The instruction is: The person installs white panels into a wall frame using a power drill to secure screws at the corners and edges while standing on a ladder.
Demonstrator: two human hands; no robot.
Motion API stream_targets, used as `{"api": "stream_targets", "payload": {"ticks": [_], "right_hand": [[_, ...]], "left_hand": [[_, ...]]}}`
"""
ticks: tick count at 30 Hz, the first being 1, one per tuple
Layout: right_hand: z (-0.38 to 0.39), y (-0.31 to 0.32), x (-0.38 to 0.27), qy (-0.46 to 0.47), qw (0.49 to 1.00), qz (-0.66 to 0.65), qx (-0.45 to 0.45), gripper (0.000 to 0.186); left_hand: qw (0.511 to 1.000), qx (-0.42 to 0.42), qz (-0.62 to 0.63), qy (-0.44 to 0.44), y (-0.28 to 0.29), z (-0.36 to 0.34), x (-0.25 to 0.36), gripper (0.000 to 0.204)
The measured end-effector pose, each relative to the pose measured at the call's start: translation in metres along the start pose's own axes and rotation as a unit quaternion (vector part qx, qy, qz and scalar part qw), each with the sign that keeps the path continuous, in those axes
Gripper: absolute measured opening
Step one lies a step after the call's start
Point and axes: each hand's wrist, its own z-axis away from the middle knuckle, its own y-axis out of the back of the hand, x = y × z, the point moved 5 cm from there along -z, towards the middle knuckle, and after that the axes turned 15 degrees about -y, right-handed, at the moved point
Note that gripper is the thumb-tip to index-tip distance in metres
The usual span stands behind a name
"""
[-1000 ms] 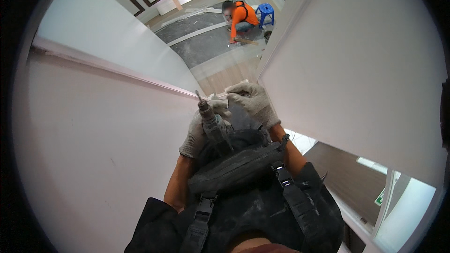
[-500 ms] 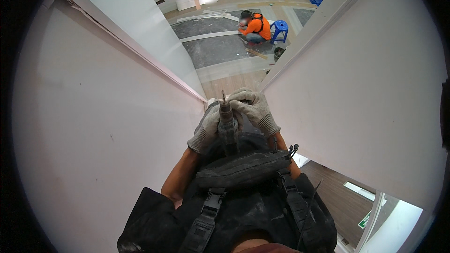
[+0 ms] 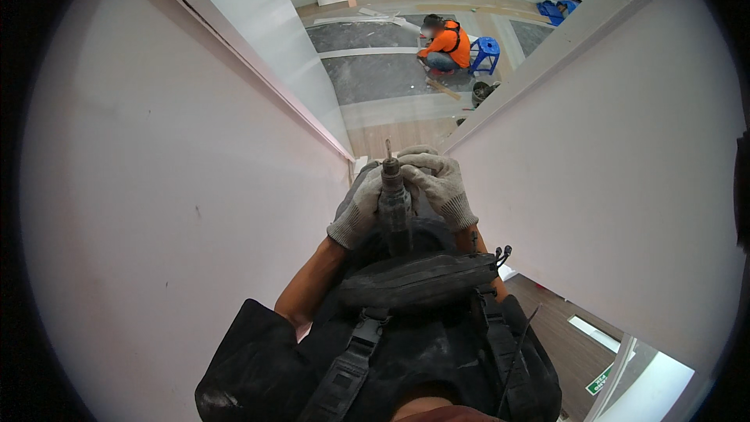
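Observation:
A dusty dark power drill [image 3: 395, 211] points away from me in front of my chest, a thin bit [image 3: 388, 148] sticking out of its chuck. My left hand [image 3: 362, 203], in a grey-white knit glove, is closed around the drill's left side. My right hand [image 3: 437, 182], gloved alike, is curled just right of the chuck with its fingertips close to the drill. What lies inside those right fingers is hidden. Below the drill, a black pouch [image 3: 418, 277] hangs across my chest on buckled straps.
Pale wall panels rise close on my left [image 3: 156, 211] and right [image 3: 594, 156]. Through the gap ahead, a person in an orange top [image 3: 449, 45] crouches on grey flooring near a blue stool [image 3: 485, 53], a dark bucket [image 3: 482, 93] and wood strips [image 3: 444, 89].
The view has shifted, so the drill, my hands and the room beyond sit slightly farther right in the picture. Both hands keep nearly the same pose around the drill.

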Motion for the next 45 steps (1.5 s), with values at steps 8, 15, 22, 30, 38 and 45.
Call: {"api": "stream_targets", "payload": {"ticks": [8, 15, 22, 30, 38, 45], "right_hand": [[0.001, -0.001, 0.000, -0.048, 0.994, -0.096, 0.009, 0.020], [-0.002, 0.010, -0.025, -0.043, 0.993, -0.092, 0.054, 0.018], [-0.012, 0.010, -0.070, -0.002, 0.996, -0.091, -0.004, 0.026], [-0.004, 0.015, -0.071, 0.006, 0.999, -0.020, -0.026, 0.032], [-0.008, 0.016, -0.069, 0.011, 0.999, -0.003, -0.033, 0.034], [-0.011, 0.018, -0.072, 0.024, 0.999, 0.038, -0.027, 0.034]], "left_hand": [[0.992, -0.114, 0.015, 0.053, 0.011, 0.001, -0.020, 0.042], [0.994, -0.100, -0.004, 0.032, 0.003, 0.008, -0.001, 0.035], [0.968, -0.041, 0.187, 0.163, -0.010, -0.001, -0.014, 0.037], [0.971, -0.026, 0.182, 0.153, -0.018, 0.004, -0.026, 0.030], [0.971, -0.038, 0.183, 0.147, -0.017, 0.000, -0.023, 0.030], [0.969, -0.040, 0.186, 0.158, -0.013, -0.004, -0.030, 0.029]]}}
